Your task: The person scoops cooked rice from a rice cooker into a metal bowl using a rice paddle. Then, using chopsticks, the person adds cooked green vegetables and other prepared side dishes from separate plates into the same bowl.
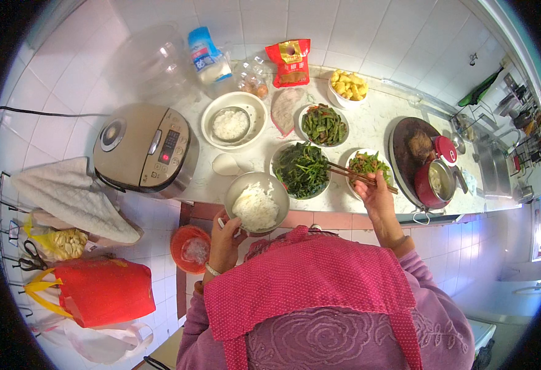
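My left hand (225, 238) grips the edge of a metal bowl (283, 194) of cooked white rice (255, 206), held just off the counter's front edge. Between the fingers of my right hand (376, 194) is a pair of brown chopsticks (360, 177). Their tips reach the dark leafy greens (302, 166) heaped on a plate in front of me. Under my right hand lies a plate of chopped green vegetables (365, 164). Behind the greens sits a plate of cooked green beans (324, 125).
A rice cooker (143, 145) stands left, beside a white rice scoop (224, 164) and a white basin (208, 132) holding another rice bowl. Right are a round chopping board (402, 152) and a red pot (430, 189). A white bowl of yellow pieces (348, 85) stands at the back.
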The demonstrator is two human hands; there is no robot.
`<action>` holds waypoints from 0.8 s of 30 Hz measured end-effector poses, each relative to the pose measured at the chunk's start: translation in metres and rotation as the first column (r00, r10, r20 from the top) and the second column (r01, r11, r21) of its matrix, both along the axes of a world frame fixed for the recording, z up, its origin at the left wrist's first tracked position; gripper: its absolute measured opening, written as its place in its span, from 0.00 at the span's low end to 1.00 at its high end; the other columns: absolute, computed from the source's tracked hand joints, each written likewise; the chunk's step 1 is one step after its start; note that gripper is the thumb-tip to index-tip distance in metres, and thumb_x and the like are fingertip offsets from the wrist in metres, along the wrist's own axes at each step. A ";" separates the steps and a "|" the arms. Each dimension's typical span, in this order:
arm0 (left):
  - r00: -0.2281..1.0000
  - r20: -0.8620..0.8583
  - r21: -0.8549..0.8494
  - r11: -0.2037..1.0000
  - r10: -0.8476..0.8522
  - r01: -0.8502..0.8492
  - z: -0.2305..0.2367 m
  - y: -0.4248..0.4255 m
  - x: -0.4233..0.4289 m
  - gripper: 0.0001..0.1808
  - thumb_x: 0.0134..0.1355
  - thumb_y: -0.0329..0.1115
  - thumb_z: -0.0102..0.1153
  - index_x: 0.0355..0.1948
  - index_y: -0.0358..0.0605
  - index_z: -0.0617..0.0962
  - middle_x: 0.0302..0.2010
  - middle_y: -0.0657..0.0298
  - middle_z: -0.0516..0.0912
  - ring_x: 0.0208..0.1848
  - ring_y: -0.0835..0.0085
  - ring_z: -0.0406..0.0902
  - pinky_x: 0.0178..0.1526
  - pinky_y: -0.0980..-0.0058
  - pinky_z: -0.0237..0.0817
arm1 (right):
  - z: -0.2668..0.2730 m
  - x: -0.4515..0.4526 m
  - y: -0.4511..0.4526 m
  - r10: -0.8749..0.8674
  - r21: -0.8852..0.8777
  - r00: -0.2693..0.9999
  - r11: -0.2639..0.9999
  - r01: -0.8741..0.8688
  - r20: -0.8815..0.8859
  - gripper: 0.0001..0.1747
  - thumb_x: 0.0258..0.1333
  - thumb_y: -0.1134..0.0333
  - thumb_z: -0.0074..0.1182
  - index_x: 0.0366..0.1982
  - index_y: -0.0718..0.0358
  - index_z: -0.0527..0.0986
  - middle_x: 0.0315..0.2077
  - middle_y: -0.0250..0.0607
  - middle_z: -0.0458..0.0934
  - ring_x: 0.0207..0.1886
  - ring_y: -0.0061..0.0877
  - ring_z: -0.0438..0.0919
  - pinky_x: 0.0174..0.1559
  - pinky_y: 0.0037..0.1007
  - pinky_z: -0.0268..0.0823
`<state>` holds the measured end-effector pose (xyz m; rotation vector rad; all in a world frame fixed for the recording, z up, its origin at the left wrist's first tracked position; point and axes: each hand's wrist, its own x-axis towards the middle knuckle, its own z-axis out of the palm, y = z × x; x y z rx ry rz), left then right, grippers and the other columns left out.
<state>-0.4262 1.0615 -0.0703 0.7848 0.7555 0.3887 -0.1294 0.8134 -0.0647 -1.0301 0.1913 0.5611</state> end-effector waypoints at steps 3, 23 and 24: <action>1.000 -0.015 0.000 1.000 0.024 -0.024 0.013 -0.005 0.003 0.32 0.56 0.35 0.59 0.60 0.43 0.62 0.51 0.62 0.71 0.46 0.74 0.70 0.45 0.68 0.69 | 0.015 0.001 0.000 -0.035 -0.008 0.999 0.999 0.035 -0.006 0.20 0.65 0.52 0.48 0.38 0.64 0.72 0.33 0.44 0.79 0.33 0.31 0.81 0.34 0.28 0.79; 0.998 -0.050 0.023 0.999 0.033 -0.031 0.010 -0.011 0.004 0.33 0.55 0.34 0.59 0.61 0.41 0.61 0.52 0.61 0.71 0.48 0.71 0.71 0.47 0.66 0.69 | 0.027 0.013 -0.008 0.022 -0.032 0.983 0.999 -0.017 0.182 0.21 0.66 0.51 0.47 0.39 0.65 0.71 0.35 0.46 0.78 0.35 0.31 0.82 0.37 0.28 0.77; 0.998 -0.057 0.021 0.999 0.037 -0.036 0.010 -0.011 0.004 0.33 0.55 0.34 0.59 0.61 0.41 0.62 0.52 0.61 0.71 0.48 0.72 0.71 0.46 0.67 0.69 | 0.031 0.014 -0.009 0.016 -0.027 0.980 1.000 -0.011 0.197 0.21 0.67 0.52 0.46 0.39 0.67 0.71 0.35 0.47 0.78 0.35 0.32 0.82 0.37 0.28 0.78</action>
